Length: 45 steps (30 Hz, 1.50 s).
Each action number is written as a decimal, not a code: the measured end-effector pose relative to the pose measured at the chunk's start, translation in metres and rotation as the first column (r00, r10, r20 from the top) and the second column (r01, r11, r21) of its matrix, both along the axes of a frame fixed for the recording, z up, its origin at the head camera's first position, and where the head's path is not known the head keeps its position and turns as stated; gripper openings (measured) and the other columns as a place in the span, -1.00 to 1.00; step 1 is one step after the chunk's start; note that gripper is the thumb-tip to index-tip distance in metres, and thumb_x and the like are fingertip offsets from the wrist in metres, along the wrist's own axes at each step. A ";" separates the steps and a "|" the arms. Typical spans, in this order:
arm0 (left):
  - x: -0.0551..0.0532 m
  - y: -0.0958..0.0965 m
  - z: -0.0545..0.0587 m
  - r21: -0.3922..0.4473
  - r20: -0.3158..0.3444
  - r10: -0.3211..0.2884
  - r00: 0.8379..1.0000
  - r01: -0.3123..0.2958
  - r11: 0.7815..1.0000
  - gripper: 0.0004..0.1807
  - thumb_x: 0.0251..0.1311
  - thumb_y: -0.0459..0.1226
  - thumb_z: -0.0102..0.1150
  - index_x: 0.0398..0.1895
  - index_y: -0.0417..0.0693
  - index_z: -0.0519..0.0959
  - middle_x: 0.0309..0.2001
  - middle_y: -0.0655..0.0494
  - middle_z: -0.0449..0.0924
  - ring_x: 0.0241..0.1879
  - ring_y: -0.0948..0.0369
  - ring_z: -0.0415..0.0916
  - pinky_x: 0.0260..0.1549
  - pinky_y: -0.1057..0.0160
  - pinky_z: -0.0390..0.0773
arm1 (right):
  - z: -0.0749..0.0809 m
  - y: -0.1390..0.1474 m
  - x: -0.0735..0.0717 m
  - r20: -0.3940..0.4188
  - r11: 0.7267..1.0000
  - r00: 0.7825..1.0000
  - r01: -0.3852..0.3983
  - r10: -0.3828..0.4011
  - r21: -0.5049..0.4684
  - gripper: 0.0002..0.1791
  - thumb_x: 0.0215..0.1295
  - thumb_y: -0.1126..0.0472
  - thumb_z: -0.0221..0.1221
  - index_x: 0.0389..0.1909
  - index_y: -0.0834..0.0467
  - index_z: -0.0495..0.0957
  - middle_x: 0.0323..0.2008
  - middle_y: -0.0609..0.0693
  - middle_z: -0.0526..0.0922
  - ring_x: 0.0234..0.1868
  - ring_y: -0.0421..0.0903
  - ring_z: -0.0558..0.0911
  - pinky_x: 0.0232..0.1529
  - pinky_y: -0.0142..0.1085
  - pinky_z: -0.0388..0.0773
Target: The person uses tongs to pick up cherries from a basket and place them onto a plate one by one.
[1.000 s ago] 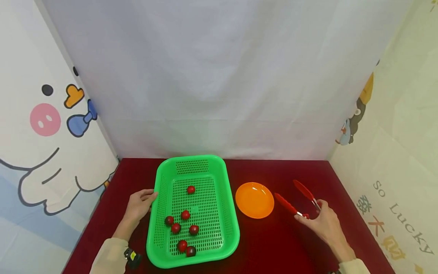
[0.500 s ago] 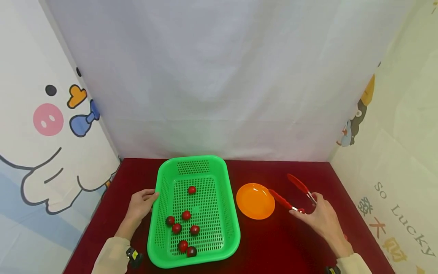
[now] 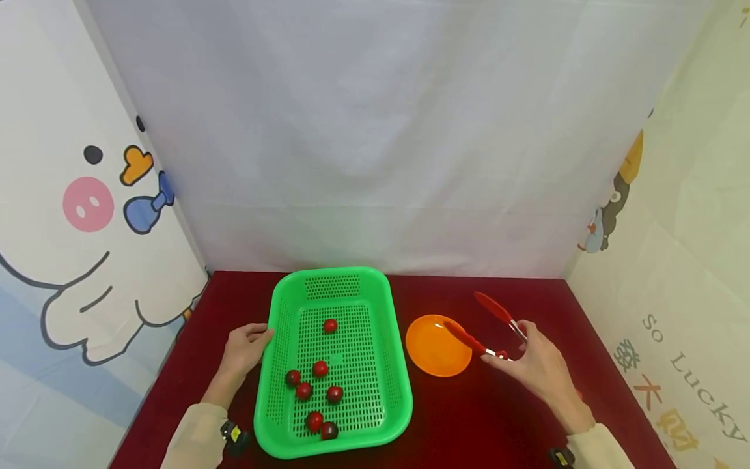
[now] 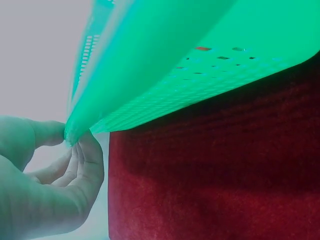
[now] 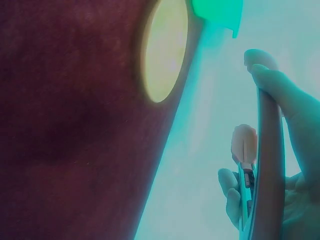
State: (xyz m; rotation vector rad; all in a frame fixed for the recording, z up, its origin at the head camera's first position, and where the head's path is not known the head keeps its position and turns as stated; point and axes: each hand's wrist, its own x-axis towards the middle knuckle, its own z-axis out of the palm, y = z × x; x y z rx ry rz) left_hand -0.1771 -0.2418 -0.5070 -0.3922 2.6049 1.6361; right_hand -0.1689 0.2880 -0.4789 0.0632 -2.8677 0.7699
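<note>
My left hand (image 3: 245, 347) pinches the left rim of a green plastic basket (image 3: 400, 365); in the left wrist view the thumb is above the rim (image 4: 92, 107) and the curled fingers are below it. Several dark red, round, cherry-tomato-like fruits (image 3: 331, 326) lie on the basket's floor, most toward its near end. My right hand (image 3: 541, 368) holds red-tipped metal tongs (image 3: 493, 306), their arms spread apart with nothing between them. One tip overlaps the orange plate (image 3: 436, 355) in the head view. The right wrist view shows thumb and fingers around the tongs' arms (image 5: 270, 165).
A dark red cloth (image 3: 469, 423) covers the table. The plate lies just right of the basket. A pale curtain (image 3: 387, 143) stands at the back, with printed cloth walls (image 3: 674, 293) at left and right.
My right hand has moved left with the tongs, bringing one tip from beside the orange plate to over it in the head view. The left hand keeps its hold on the basket rim.
</note>
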 end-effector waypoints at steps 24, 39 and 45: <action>-0.002 0.002 -0.003 -0.040 0.024 -0.004 1.000 0.005 0.999 -0.48 0.56 -0.21 0.02 0.36 -0.46 0.39 0.25 -0.48 0.46 0.22 -0.28 0.45 0.08 -0.17 0.55 | 0.021 -0.049 -0.013 -0.134 0.983 0.976 -0.162 0.174 0.091 -0.01 -0.12 -0.23 0.61 0.19 0.32 0.46 -0.28 0.09 0.64 -0.32 -0.04 0.58 -0.40 -0.22 0.58; -0.002 0.003 -0.002 -0.017 0.023 -0.001 1.000 0.002 1.000 -0.49 0.57 -0.23 0.00 0.36 -0.47 0.39 0.25 -0.47 0.44 0.23 -0.29 0.43 0.08 -0.18 0.54 | 0.029 -0.080 -0.018 -0.132 0.948 0.946 -0.276 0.297 0.159 0.01 -0.16 -0.24 0.63 0.19 0.32 0.49 -0.31 0.04 0.62 -0.40 -0.13 0.48 -0.42 -0.27 0.55; -0.003 0.002 -0.001 -0.021 0.024 0.003 1.000 -0.003 1.000 -0.49 0.56 -0.22 0.00 0.35 -0.47 0.40 0.22 -0.46 0.47 0.17 -0.25 0.48 0.02 -0.12 0.58 | 0.030 -0.094 -0.019 -0.112 0.931 0.933 -0.322 0.343 0.170 0.01 -0.18 -0.27 0.62 0.19 0.29 0.51 -0.21 0.08 0.68 -0.35 -0.08 0.54 -0.34 -0.19 0.63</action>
